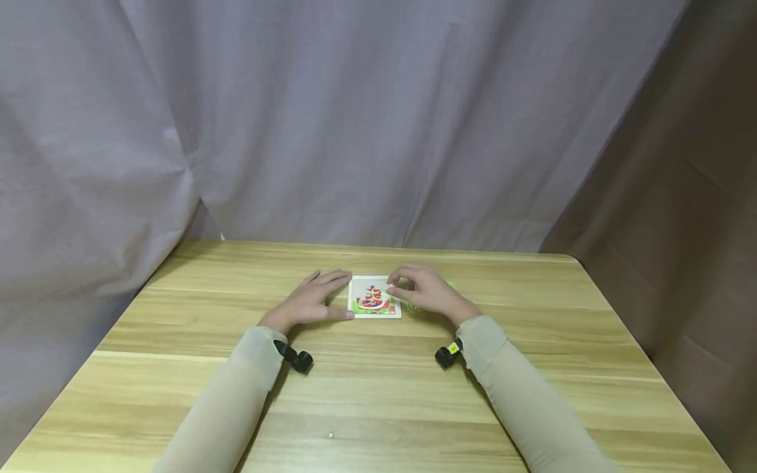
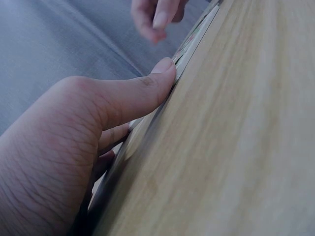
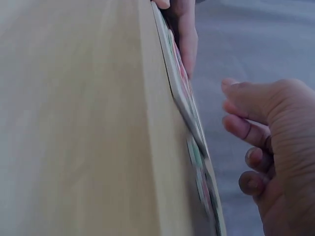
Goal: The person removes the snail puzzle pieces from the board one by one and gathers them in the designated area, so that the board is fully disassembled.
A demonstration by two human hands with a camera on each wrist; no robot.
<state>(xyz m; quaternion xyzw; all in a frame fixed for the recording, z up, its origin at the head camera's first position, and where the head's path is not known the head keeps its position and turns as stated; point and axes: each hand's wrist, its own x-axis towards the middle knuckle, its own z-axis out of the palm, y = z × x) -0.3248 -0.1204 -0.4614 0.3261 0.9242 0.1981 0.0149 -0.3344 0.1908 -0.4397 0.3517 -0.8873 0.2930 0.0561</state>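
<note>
A flat square puzzle board [image 1: 376, 315] with a white border lies on the table, showing a red, white, blue and green picture. My left hand [image 1: 310, 302] rests at its left side, thumb at the near corner and fingers stretched toward the far corner. In the left wrist view, the thumb [image 2: 142, 93] touches the board's edge. Above the board's right edge hovers my right hand [image 1: 428, 289], its fingers loosely bent. The right wrist view shows these fingers [image 3: 238, 127] raised off the board, with nothing visible between them. Colourful flat pieces [image 3: 195, 155] lie beside the board, partly hidden under the right hand.
The wooden table [image 1: 378, 407] runs back to a grey curtain [image 1: 331, 131]. A darker curtain [image 1: 680, 230] hangs along the right side. One tiny pale speck [image 1: 330, 434] lies near the front. Black cameras [image 1: 301, 361] are strapped to both wrists.
</note>
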